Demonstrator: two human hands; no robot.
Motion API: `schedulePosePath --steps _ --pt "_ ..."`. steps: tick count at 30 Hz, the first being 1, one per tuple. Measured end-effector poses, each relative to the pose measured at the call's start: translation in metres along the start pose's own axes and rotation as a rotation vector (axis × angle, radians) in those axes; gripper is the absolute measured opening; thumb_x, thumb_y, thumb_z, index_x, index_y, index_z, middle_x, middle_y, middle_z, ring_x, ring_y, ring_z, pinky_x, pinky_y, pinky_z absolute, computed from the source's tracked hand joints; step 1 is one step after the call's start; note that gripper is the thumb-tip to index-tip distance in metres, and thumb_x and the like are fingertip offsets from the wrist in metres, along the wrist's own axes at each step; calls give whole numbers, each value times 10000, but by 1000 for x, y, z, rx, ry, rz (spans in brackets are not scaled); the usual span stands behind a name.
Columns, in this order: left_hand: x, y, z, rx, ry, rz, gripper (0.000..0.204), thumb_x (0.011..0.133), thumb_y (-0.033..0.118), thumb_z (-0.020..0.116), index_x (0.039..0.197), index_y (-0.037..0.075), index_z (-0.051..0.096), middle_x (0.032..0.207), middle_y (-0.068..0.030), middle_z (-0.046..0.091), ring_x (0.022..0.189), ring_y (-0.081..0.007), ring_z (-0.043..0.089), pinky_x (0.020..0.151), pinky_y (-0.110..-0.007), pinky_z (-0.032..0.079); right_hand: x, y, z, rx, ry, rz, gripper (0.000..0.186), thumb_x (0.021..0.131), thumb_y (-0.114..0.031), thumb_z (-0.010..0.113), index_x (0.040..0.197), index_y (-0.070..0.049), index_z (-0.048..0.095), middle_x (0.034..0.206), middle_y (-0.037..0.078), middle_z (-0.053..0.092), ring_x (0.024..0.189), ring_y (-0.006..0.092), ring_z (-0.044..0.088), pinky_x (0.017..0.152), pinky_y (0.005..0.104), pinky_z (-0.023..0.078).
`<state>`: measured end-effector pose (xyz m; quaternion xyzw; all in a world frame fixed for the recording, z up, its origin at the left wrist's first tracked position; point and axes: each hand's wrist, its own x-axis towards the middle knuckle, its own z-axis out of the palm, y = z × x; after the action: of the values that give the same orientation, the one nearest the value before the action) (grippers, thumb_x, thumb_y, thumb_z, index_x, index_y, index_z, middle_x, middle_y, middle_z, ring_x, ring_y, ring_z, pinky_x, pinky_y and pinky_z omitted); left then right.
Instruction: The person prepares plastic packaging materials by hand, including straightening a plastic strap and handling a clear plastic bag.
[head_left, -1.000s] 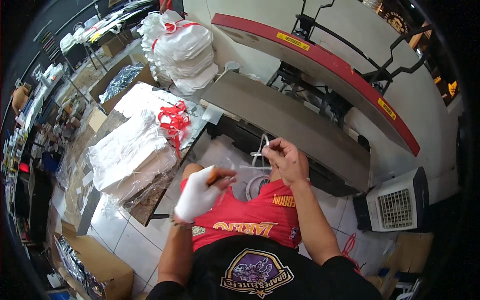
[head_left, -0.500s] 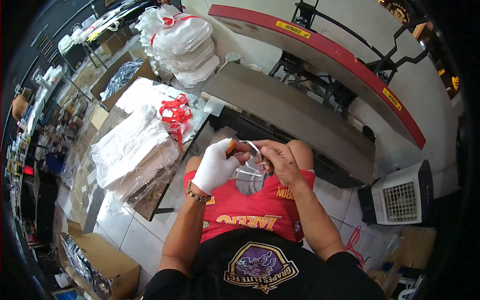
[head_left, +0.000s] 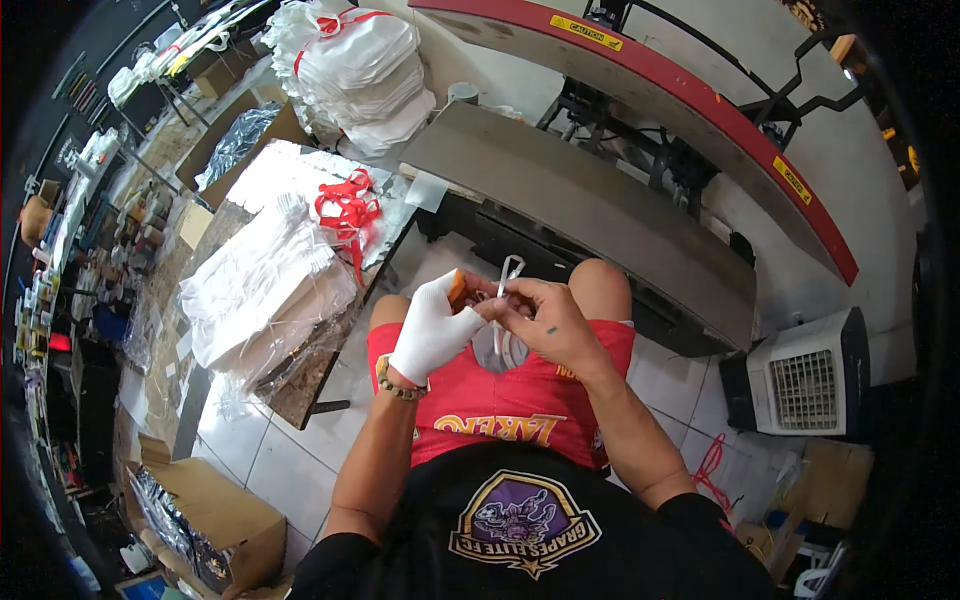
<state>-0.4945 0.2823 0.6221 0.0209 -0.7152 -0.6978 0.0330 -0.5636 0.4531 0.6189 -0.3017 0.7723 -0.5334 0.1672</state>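
Above my lap, my left hand [head_left: 432,328] and my right hand [head_left: 552,318] meet with their fingertips pinched together. A thin white strap [head_left: 511,268] is held between them. Its looped end rises past my fingers, and a narrow length hangs below. The left hand wears a white glove with some fingertips bare and a bit of orange near the index finger. The right hand is bare. How the strap runs between the fingers is hidden. Under the hands, between my legs, a pale rounded thing [head_left: 508,350] shows only in part.
To the left, a low table [head_left: 292,395] bears a stack of white fabric pieces [head_left: 255,290] and red ribbons [head_left: 347,212]. Ahead stands a heat press with a grey bed [head_left: 570,210] and raised red arm [head_left: 660,80]. An air cooler [head_left: 805,385] is at right; an open carton [head_left: 215,510] sits lower left.
The strap's end, earlier curved over by the right fingers, now stands up as a loop above them. My hands have drawn closer together, and the view has shifted slightly.
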Motion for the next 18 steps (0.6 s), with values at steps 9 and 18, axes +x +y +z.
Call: schedulePosePath --steps 9,18 --pt "-3 -4 -2 62 -24 -107 149 897 109 639 940 -20 578 872 -48 646 764 -81 588 660 -226 473 -7 -6 11 -106 90 -95 152 790 -86 680 870 42 671 726 173 647 599 187 596 570 320 469" --pt "-22 -51 -30 -330 255 -189 206 870 109 649 1027 36 538 993 -97 628 845 -129 611 701 -244 495 -7 11 -16 116 174 0 176 875 -140 669 907 33 689 770 32 661 674 63 554 594 230 430"
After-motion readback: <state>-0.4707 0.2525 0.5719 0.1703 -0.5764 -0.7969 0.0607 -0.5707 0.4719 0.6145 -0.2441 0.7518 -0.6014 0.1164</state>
